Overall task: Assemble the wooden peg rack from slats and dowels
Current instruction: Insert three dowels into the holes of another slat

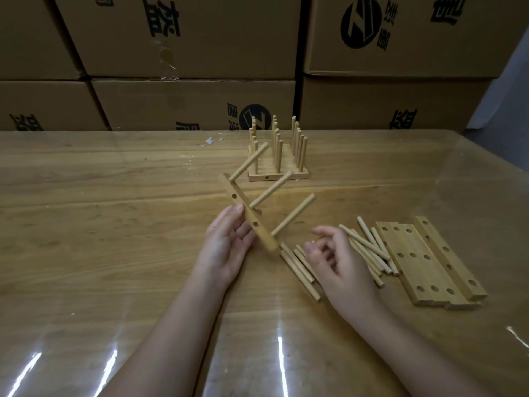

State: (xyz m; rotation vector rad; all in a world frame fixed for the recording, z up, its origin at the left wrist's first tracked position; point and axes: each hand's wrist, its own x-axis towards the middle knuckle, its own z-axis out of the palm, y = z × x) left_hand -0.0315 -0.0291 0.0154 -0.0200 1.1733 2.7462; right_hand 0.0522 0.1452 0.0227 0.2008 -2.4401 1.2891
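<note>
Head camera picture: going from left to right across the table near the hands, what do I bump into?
You'd meet the left hand → slat with three dowels → right hand → pile of spare slats.

Left half of tabletop (100, 210): open run from near edge back to the boxes (186, 38), which wall off the far side full width. Centre: slat (249, 216) in left grip (226, 247) stands tilted, w/ three pegs (270, 194) jutting up-right across the middle lane. Just behind them sits the finished rack (279, 164), pegs upright, so no low pass there. Narrow gap betw. lowest peg and right grip (335, 262). Right side: loose dowels (369, 245) lie scattered, some crossing, touching the flat slat stack (423, 262) beside them. Open strip betw. rack and stack, and along near edge in front of the stack.
</note>
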